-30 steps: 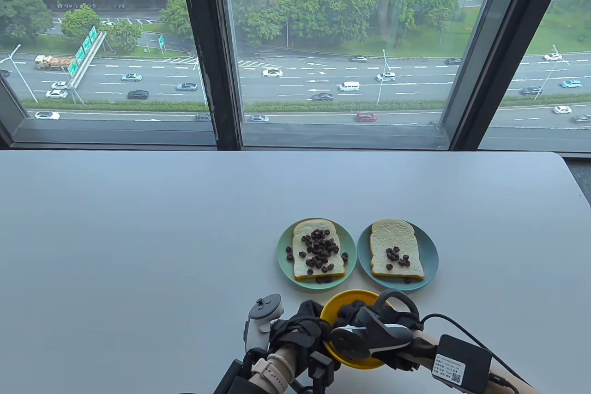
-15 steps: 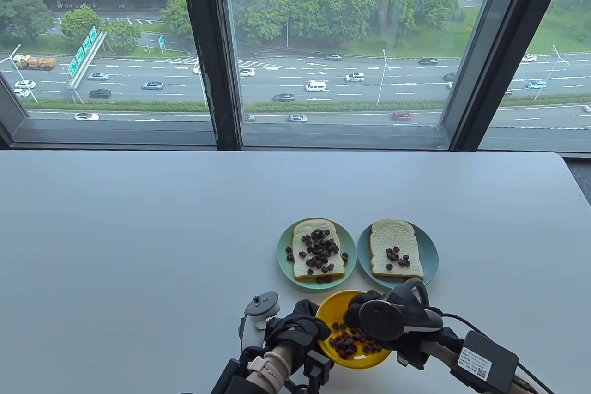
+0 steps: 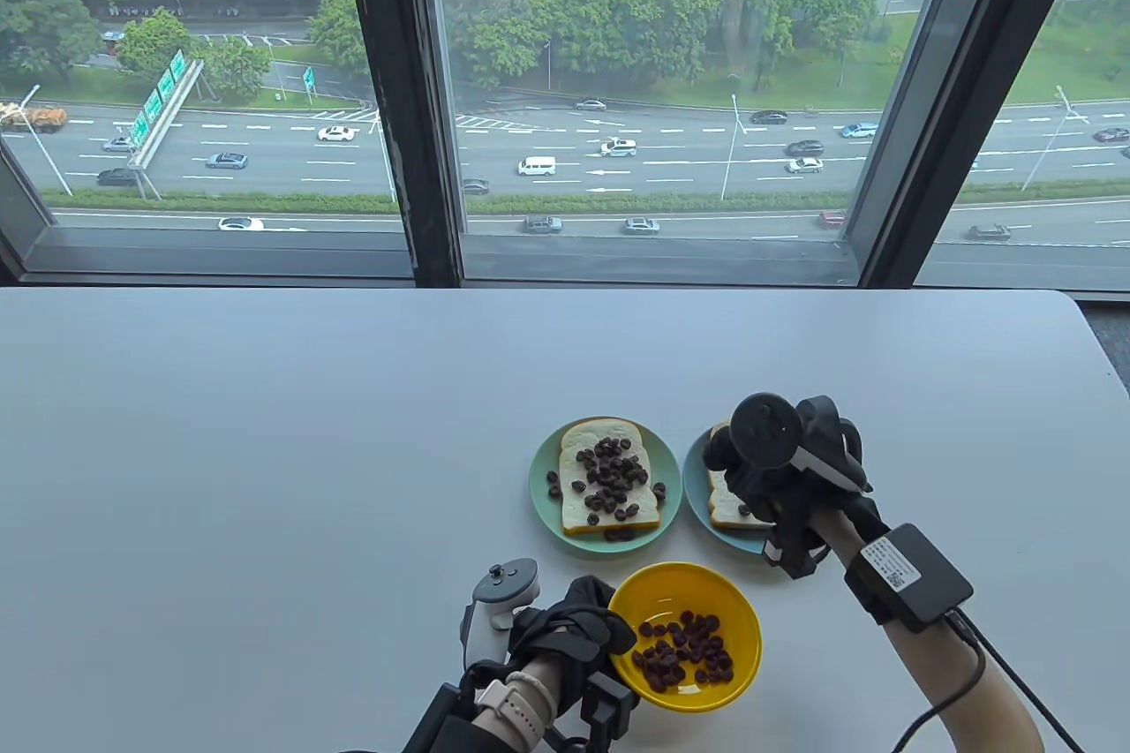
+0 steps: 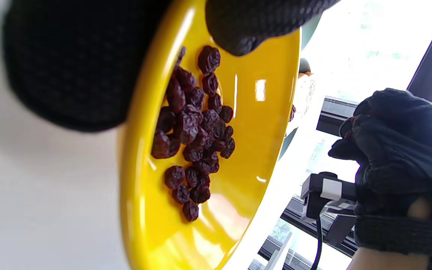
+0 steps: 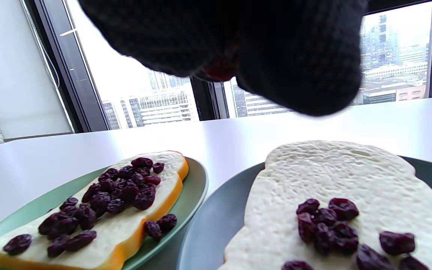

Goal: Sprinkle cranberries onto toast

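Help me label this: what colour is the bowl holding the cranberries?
Yellow bowl, clearest in the table view.

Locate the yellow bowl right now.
In the table view, the yellow bowl sits at the near edge, just in front of the two toast plates, with the left hand holding its left rim.

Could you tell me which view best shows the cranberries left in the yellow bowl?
The left wrist view: cranberries fill it close up, in the yellow bowl. The table view shows them small; the right wrist view doesn't show them.
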### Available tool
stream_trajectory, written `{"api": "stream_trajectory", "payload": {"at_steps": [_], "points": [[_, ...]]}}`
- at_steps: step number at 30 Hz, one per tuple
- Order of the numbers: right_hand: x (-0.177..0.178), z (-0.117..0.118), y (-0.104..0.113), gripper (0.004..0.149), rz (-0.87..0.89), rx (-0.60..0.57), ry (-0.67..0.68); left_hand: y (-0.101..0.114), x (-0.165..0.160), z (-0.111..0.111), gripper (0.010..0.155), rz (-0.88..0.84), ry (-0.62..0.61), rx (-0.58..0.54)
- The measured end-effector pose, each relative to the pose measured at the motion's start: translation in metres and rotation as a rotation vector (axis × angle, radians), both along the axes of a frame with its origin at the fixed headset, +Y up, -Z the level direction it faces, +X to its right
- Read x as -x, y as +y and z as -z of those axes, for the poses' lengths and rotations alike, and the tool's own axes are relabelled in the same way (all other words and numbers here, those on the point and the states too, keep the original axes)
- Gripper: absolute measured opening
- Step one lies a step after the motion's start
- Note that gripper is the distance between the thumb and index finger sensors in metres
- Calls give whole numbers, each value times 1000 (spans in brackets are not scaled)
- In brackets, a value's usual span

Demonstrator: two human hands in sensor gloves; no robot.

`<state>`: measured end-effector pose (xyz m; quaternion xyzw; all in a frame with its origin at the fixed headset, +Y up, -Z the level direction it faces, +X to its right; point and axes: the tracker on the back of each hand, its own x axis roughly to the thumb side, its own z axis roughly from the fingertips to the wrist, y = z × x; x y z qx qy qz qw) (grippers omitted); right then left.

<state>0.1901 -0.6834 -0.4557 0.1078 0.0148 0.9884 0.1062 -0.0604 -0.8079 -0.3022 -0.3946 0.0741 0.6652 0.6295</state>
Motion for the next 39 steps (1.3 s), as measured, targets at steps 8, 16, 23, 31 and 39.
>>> {"api": "stream_trajectory", "payload": {"at_steps": [8, 16, 23, 31, 39], "points": [[3, 50, -44, 35, -145, 46, -88, -3, 1, 0, 53, 7, -11, 20], [-9, 57, -57, 38, -232, 2, -150, -5, 0, -1, 53, 14, -28, 24], [-15, 51, -56, 44, -191, 15, -151, -6, -1, -1, 53, 23, -33, 18], [-27, 35, -44, 51, -120, 22, -138, -5, -1, -1, 53, 25, -33, 9], [-34, -17, -17, 57, -30, -29, -1, -4, -2, 0, 53, 28, -31, -9]]}}
